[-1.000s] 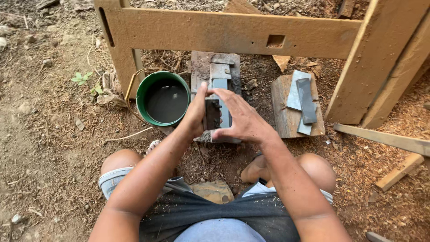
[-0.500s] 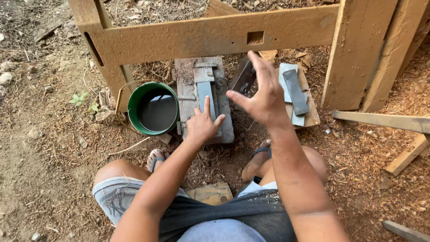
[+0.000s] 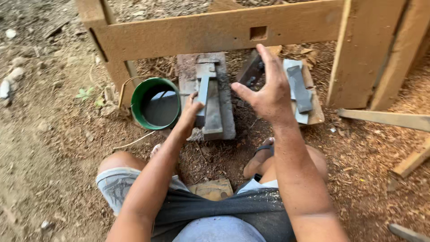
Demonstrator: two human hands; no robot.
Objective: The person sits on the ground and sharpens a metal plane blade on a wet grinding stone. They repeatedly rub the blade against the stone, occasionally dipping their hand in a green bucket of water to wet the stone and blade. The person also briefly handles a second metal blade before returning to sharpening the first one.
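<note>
Since a moment ago, your right hand [image 3: 268, 92] is lifting higher and spreading open, holding nothing, hovering near a dark chisel-like tool [image 3: 251, 69] on the ground. Your left hand [image 3: 191, 112] is resting with curled fingers against the grey sharpening stone [image 3: 205, 87], which is lying on a longer stone block [image 3: 221, 101]. You are squatting on dirt and wood chips, with a green bucket [image 3: 154, 105] just left of the block and a wooden frame [image 3: 215, 31] crossing above
</note>
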